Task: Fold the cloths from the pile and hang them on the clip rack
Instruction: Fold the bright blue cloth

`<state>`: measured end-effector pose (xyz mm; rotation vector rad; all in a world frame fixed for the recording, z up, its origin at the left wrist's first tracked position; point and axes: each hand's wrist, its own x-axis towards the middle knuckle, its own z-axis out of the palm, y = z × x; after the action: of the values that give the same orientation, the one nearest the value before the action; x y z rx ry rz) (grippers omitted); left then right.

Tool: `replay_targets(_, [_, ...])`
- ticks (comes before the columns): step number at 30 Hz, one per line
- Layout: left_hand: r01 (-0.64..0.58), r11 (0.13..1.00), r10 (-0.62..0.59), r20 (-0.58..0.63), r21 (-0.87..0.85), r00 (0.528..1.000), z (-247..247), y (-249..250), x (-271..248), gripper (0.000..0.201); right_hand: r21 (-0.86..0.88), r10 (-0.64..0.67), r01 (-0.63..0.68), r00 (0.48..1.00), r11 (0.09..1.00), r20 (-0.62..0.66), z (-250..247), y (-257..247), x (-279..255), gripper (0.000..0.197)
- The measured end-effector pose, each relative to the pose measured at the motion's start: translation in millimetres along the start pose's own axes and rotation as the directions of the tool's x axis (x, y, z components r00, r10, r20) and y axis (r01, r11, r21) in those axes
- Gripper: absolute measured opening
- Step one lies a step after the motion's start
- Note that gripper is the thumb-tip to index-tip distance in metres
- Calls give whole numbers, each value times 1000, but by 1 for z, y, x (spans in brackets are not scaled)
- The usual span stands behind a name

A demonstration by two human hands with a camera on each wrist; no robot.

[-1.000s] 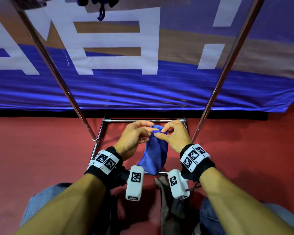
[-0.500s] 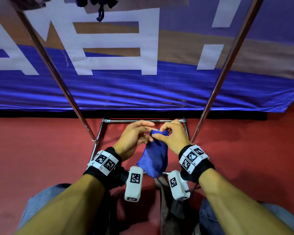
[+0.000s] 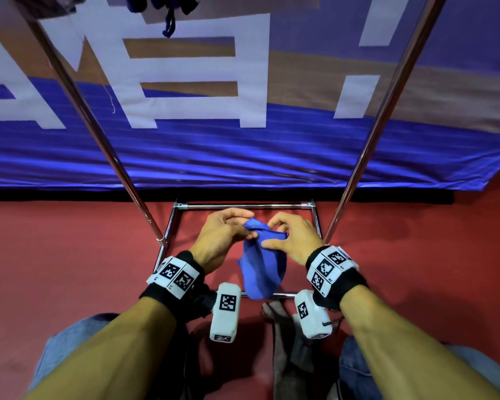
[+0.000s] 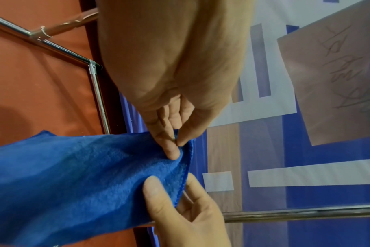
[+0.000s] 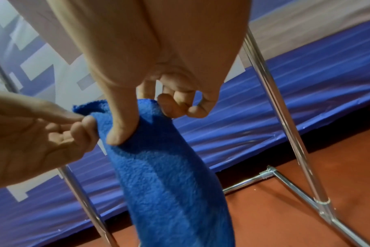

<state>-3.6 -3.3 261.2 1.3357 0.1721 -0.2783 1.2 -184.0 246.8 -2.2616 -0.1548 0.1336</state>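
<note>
The left hand (image 3: 221,236) pinches the top edge of the blue cloth (image 3: 261,267) between thumb and curled fingers. Just beside it, the right hand (image 3: 293,239) pinches the same edge. The cloth hangs below both sets of fingertips, inside the metal rack frame (image 3: 244,206).

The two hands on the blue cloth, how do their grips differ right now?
The left hand pinches the top edge of the blue cloth between thumb tip and fingertips, while the right hand presses its thumb flat down the cloth's front. The left hand holds the higher corner; the right hand holds the other end of that edge, its other fingers curled behind. Both grip the same upper edge, and the cloth hangs below them.
</note>
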Motion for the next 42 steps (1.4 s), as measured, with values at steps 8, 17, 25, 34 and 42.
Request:
replay_targets(8, [-79, 993, 83, -46, 85, 996, -6, 0, -1, 24, -148, 74, -71, 997, 986, 15, 1, 2, 0, 24])
replay_targets(17, [-113, 990, 127, -192, 84, 973, -12, 0, 3, 18, -262, 152, -149, 988, 953, -7, 2, 14, -1, 20])
replay_targets(25, [-120, 991, 133, -292, 61, 947, -18, 0, 5, 16, -97, 14, -37, 974, 995, -226, -3, 13, 4, 1])
replay_targets(34, [-120, 990, 137, -326, 71, 936, -21, 1, 6, 15, -63, -5, -14, 959, 998, -284, -13, 8, 1, 22])
replay_targets(42, [-120, 991, 135, -335, 66, 933, -21, 1, 6, 15, 175, 127, -75, 942, 982, -311, -12, 12, 7, 25])
